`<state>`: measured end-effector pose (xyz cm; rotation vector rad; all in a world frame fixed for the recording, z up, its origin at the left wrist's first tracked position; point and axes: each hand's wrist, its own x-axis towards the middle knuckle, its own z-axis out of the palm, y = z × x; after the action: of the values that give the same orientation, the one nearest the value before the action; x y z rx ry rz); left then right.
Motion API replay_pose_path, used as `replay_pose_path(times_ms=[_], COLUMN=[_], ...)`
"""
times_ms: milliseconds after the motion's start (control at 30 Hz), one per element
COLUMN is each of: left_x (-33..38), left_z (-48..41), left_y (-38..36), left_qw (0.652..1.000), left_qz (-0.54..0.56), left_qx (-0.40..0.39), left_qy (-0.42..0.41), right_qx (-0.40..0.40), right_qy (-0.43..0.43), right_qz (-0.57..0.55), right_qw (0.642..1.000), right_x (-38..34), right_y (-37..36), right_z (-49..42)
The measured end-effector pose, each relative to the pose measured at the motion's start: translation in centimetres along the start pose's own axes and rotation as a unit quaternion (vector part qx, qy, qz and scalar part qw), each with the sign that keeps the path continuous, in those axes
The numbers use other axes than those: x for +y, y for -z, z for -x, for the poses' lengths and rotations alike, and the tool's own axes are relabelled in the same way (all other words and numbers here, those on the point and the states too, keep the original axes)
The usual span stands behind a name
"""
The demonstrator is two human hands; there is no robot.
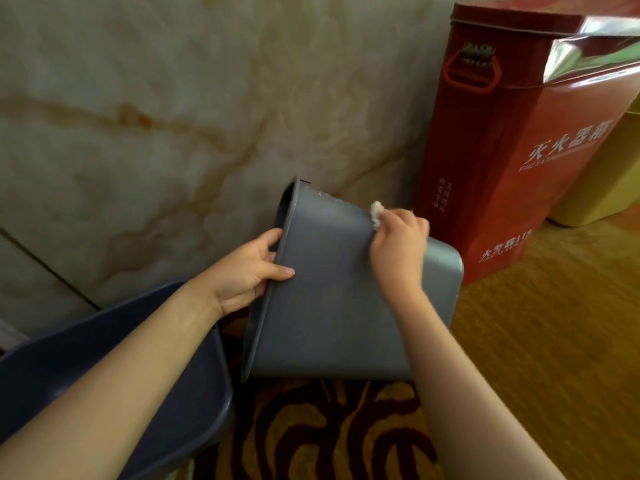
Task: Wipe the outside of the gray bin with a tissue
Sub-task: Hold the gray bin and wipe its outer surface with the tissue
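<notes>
From my remote seat I saw the right hand [398,245] pinched shut on a small wad of white tissue [376,212], only a crumpled tuft of it showing past the fingertips; the rest was hidden in the grip. The tissue touched the upper outer wall of the gray bin [332,299], near the edge at about one o'clock from the bin's middle. The hand was slightly blurred, so I could not make out the separate fingers. The left hand [249,271] was clamped on the bin's rim at nine o'clock, thumb across the outside wall, fingers curled over the lip and hidden inside.

The bin sat centre frame, tipped on its side: its long axis ran roughly from nine to three o'clock, mouth toward the left, closed base toward the right. I saw the mouth only edge-on, so I could not tell what was in it. A few pale specks clung along its top edge near the rim.

At seven o'clock a dark blue tub [180,358] lay under the left forearm, partly covered and cut off by the frame. At two o'clock stood a red fire extinguisher box [512,161], with a yellow container [602,181] behind it cut off at the right edge. A patterned carpet [329,427] lay below, a marbled wall [173,116] behind.
</notes>
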<state>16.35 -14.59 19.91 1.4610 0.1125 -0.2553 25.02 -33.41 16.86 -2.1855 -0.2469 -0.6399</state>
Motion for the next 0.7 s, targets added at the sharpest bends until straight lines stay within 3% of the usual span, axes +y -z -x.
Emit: replay_pose_path(times_ms=[100,233,533,700], left_x=[0.3,1.3,1.5,2.1], left_z=[0.5,0.1,-0.3,-0.5], left_y=[1.0,0.7,-0.6,-1.3], left_qw=[1.000,0.999,0.998,0.999], left_qz=[-0.015,-0.016,0.045,0.049], left_qx=[-0.012,-0.030,-0.042,-0.001], left_qy=[0.021,0.021,0.000,0.003], right_qx=[-0.034,-0.048,0.088,0.116], right_qy=[-0.061,-0.041,-0.130,-0.267], right_qz=[0.006,-0.013,-0.027,-0.042], right_qw=[0.998,0.998,0.987,0.956], right_x=[4.1,4.9,8.3,9.7], right_y=[1.6,1.7,2.1,0.4], right_z=[-0.1,0.4,4.4,10.0])
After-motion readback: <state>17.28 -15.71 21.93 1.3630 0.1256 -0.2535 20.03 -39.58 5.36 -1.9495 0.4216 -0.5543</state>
